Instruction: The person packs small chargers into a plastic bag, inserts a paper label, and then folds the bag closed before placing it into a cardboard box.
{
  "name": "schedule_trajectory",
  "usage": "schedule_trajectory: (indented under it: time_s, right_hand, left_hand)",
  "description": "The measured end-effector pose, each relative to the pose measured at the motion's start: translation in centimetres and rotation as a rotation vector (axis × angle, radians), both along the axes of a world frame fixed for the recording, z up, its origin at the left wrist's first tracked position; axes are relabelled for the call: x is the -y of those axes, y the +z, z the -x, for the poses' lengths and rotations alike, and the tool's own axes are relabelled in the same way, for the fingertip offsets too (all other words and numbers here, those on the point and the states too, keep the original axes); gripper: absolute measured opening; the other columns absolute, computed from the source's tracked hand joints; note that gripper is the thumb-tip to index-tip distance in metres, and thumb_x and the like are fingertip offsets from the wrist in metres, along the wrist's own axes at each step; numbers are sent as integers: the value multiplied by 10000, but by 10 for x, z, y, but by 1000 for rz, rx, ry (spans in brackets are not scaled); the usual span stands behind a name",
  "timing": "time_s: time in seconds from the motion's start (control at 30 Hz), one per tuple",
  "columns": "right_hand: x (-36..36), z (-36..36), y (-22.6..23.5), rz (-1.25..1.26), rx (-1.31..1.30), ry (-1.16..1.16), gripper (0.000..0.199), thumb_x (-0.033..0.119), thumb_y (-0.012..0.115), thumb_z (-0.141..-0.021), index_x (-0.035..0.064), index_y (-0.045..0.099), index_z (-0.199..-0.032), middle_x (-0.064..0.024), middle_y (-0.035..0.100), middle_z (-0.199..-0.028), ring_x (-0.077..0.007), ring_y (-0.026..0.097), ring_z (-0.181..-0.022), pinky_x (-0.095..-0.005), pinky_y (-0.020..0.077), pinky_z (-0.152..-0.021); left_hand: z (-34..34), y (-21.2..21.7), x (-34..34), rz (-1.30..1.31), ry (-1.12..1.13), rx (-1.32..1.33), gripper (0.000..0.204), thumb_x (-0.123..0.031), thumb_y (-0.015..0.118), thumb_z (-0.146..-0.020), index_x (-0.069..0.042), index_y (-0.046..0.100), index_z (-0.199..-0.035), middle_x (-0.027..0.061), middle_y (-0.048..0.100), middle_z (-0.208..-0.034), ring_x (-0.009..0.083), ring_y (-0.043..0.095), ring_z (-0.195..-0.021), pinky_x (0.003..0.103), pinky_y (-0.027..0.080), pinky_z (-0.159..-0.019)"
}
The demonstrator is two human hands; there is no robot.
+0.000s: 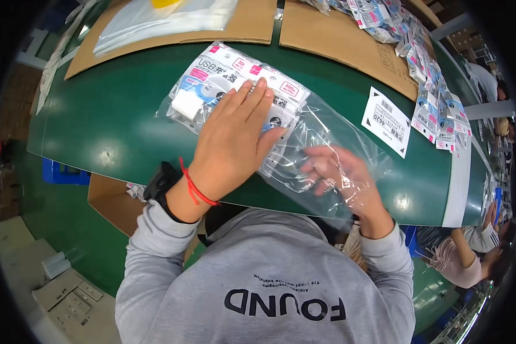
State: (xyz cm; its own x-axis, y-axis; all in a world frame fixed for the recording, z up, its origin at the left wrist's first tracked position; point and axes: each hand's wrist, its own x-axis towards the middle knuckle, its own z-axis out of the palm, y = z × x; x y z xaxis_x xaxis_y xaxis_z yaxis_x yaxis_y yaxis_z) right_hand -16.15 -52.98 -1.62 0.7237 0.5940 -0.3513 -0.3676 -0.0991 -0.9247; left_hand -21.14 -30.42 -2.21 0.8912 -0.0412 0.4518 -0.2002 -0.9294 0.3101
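While our left hand (235,140) lies flat and open, palm down, on a stack of small packaged goods (229,86) inside a clear plastic bag (321,129), our right hand (341,175) works at the bag's open end, its fingers partly closed around the loose film; the film blurs them, so we cannot tell how firmly they grip. The bag rests on the green table (109,126), its filled end pointing away from us and its empty mouth reaching the table's near edge, just above our grey sweatshirt. To the left of the bag the green surface runs bare to its curved rim. Just right of the bag lies a white printed label (387,120), apart from the film. Beyond it, brown cardboard sheets (338,40) cover the far side, and a long row of small packets (424,74) trails along the right-hand cardboard edge. On the far left cardboard sits a pile of flat clear bags (166,20), well apart from our hands.
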Motion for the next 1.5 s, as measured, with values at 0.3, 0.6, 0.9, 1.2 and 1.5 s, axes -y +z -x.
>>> schedule_trajectory:
  time_s: [0.3,0.6,0.9,1.2,1.5]
  right_hand:
    - [76,-18,70,-276,423,606,253,118,600,-904,-42,647,-1095,-143,682,-910,-171,649,-602,-247,521,-574]
    - [88,-23,72,-479,878,462,129,105,570,-902,-4,623,-946,-120,611,-842,-209,559,-700,-308,449,-573]
    - [132,-108,-32,646,1222,-243,150,135,723,-772,78,688,-906,-73,626,-1007,-223,556,-933,-324,407,-806]
    - [129,-104,-47,826,1378,-101,230,220,666,-842,134,716,-1050,-84,591,-1255,-272,482,-1217,-402,324,-1022]
    - [80,-70,26,70,1029,-504,230,151,578,-915,-15,687,-1031,-139,601,-1201,-181,573,-1044,-288,465,-834]
  left_hand:
    - [-14,28,6,-141,-102,12,626,-380,651,-833,-5,480,-1304,178,432,-1398,384,384,-1299,524,266,-1068]
    - [-33,16,15,-287,-139,-220,765,-492,601,-835,-55,361,-1414,161,311,-1483,365,280,-1367,511,220,-1095]
    - [-34,18,19,-331,-119,-234,785,-493,606,-826,-36,354,-1412,161,308,-1484,360,281,-1367,500,210,-1104]
    - [-35,17,21,-331,-117,-205,781,-476,618,-823,-21,362,-1405,169,306,-1484,367,281,-1367,487,193,-1114]
    - [-27,33,47,271,-460,-97,884,-356,732,-773,16,281,-1435,250,224,-1501,397,203,-1401,455,172,-1125]
